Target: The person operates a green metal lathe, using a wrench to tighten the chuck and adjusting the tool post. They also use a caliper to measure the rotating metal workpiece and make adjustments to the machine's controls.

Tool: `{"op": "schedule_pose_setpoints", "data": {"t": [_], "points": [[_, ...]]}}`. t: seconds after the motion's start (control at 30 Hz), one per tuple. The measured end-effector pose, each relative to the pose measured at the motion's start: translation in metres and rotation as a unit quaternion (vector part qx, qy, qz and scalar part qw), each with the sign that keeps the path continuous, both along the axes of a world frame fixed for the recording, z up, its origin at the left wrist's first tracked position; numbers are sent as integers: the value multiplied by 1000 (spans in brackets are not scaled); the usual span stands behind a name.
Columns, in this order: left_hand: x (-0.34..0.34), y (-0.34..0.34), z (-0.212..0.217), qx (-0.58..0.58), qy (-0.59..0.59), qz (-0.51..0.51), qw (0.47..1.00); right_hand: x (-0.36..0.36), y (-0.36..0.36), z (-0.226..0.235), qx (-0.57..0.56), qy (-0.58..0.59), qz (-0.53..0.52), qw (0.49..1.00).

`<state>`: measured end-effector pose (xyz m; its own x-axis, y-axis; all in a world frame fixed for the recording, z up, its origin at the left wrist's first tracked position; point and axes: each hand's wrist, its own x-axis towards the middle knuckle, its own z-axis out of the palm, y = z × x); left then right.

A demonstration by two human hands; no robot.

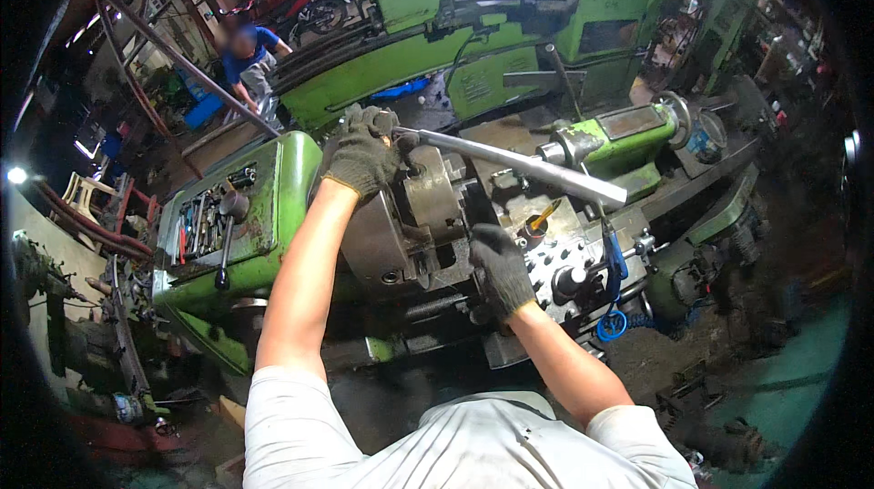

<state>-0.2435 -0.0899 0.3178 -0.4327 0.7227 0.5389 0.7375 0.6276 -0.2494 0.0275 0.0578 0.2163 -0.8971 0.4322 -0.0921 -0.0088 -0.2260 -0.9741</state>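
Note:
My left hand (366, 150), in a dark knitted glove, is closed at the top of the lathe chuck (378, 234). Its fingers wrap the narrow end of a long silver metal bar (523, 161), which slants right across the lathe bed and thickens toward its far end. My right hand (499, 269), gloved alike, is lower, between the chuck's jaws and the tool post (566, 280). The fingers of that hand curl downward, and what they grip is hidden. A yellow-handled brush (546, 214) stands in a small pot just right of it.
Loose tools (208, 225) lie on the green headstock (291, 179) at left. The green tailstock (624, 138) stands at right. A blue air gun (614, 261) hangs by the tool post. Behind, another green machine (510, 79) spans the view; a person in blue (250, 56) bends beside it.

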Motion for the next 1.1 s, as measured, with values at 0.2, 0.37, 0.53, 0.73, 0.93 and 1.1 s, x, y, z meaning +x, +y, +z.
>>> {"op": "schedule_pose_setpoints", "data": {"t": [0.2, 0.37, 0.53, 0.73, 0.93, 1.1], "points": [[52, 25, 35, 21, -147, 109, 983, 112, 55, 136, 146, -19, 172, 974], [72, 28, 51, 16, -261, 107, 959, 136, 188, 195, 337, 108, -41, 934], [57, 34, 43, 112, -430, -16, 896, 81, 378, 128, 471, -34, -234, 850], [77, 44, 5, 193, -208, -31, 958, 23, 619, -25, 657, -177, -366, 635], [68, 60, 20, 181, -215, -6, 960, 3, 774, -101, 515, -390, -325, 690], [59, 61, 20, 122, -118, 19, 985, -14, 791, -98, 283, -264, -226, 894]]}}
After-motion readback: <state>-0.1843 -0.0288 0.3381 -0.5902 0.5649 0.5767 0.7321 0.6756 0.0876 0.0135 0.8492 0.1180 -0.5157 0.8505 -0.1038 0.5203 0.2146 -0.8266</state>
